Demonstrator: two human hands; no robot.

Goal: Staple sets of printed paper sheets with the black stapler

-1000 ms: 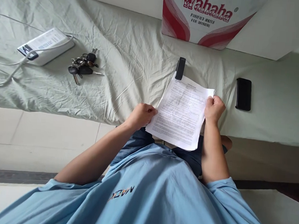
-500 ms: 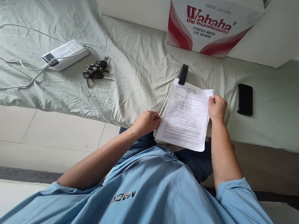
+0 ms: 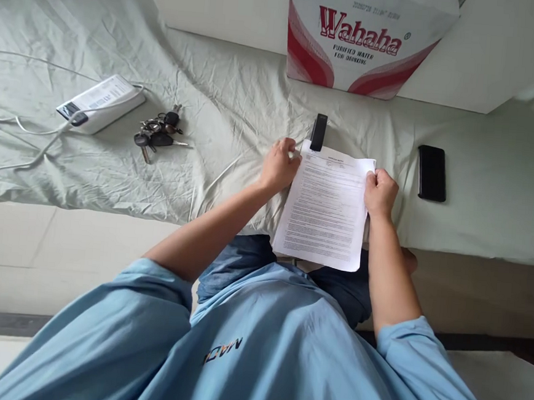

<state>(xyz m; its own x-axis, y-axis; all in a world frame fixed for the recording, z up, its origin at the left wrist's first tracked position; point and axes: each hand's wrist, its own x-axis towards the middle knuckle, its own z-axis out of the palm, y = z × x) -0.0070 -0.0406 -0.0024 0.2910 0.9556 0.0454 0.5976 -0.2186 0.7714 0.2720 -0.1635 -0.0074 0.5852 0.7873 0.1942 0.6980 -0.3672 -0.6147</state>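
Blue fabric of the shirt [image 3: 218, 344] is nearest, below the paper stack [image 3: 324, 210], which overhangs the near edge of the counter [image 3: 497, 212]; the right hand [image 3: 382, 193] has its grip pinched on the stack's right edge, likely to steady it; the left hand [image 3: 281, 167] curls at its upper left edge, though whether that grip holds a sheet I cannot tell; right of the stack lies a phone [image 3: 432, 173]; left of it, keys [image 3: 161, 139]; a black stapler-like tool [image 3: 318, 132] overlaps its top edge, perhaps securing the sheets; farther left lies a white box [image 3: 101, 104]; wrinkled pale-green cloth [image 3: 238, 99] covers the surface; beyond the stack stands a red-and-white carton [image 3: 365, 69] before a white panel [image 3: 218, 2].
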